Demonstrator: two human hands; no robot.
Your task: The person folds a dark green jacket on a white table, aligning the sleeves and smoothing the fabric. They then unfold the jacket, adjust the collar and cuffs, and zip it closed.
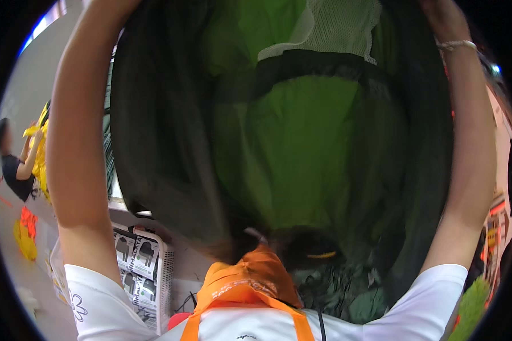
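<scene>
A large green and black jacket (313, 153) hangs raised before me, filling the middle of the view and slightly blurred. White mesh lining (335, 34) shows near its top. Both my arms reach up along its sides. My left hand (118, 4) is at the jacket's upper left edge, mostly cut off by the top of the picture. At the upper right edge, my right hand (442, 16) shows only in part, above a bracelet. The jacket hangs between the two hands, closed on it; their fingertips are hidden.
A white plastic basket (166, 278) holds several packages with jacket pictures. Dark green fabric (364, 304) lies below the jacket. To the far left a person (18, 170) handles a yellow garment (40, 150), near orange and yellow cloth (25, 233). An orange apron (250, 278) covers my front.
</scene>
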